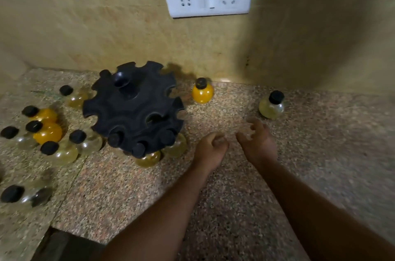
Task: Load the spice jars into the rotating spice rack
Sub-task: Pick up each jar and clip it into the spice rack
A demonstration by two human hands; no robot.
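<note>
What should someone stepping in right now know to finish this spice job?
Left hand: fingers curled, holding nothing.
Right hand: fingers spread, empty, blurred, nearest the pale jar.
The rack stands on the counter by the wall.
Done: at least three loaded jars sit in its front slots.
Left: the orange jar and the pale jar to the right of the rack, plus a cluster of loose jars to its left. Many slots look empty.

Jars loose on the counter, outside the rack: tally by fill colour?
Orange jars: 3
Pale or clear jars: 5
Dark jar: 1
Total: 9
</note>
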